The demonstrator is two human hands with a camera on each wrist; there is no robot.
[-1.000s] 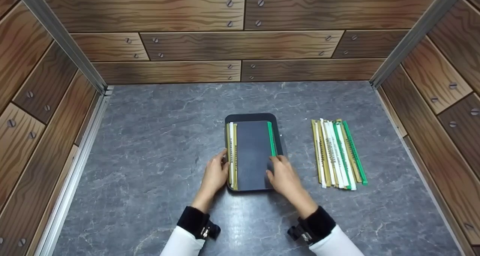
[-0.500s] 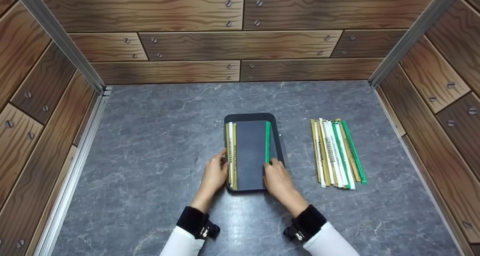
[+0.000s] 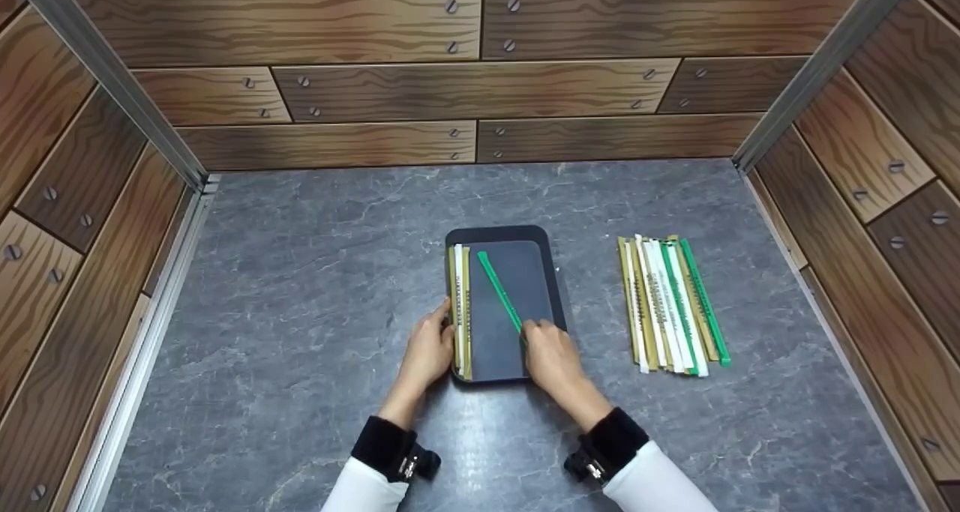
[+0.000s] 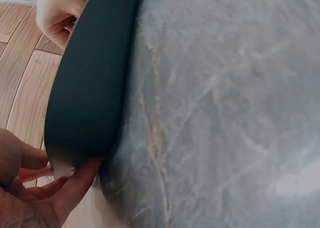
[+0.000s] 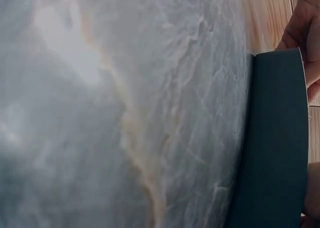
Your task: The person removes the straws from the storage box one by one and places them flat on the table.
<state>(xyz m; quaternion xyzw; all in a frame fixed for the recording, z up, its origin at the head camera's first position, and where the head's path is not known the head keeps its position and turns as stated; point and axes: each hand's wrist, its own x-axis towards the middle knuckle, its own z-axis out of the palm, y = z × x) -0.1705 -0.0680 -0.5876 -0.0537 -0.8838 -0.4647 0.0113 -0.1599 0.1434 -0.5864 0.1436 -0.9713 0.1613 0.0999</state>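
A dark rectangular tray [image 3: 536, 232] lies on the table. Several slim wrapped straws [image 3: 460, 309], brown and white with printing, lie side by side along its left side. My left hand [image 3: 429, 347] holds the tray's left edge; in the left wrist view its fingers and thumb [image 4: 45, 198] grip around the tray's near corner. Over the tray's right half, my right hand [image 3: 553, 354] pinches the lower end of a green wrapped straw [image 3: 498, 291]. That straw slants up to the left across the tray floor. The right fingertips are mostly hidden in the right wrist view.
To the right of the tray lies a row of several wrapped straws [image 3: 667, 306] in brown, white and green. The marbled grey table [image 3: 315, 272] is bordered by wood-patterned walls [image 3: 330, 141] at the back and both sides.
My right hand has moved slightly left with the green straw. The straw's upper end has swung left from the tray's right side, so it now lies diagonally. The left hand stays put.
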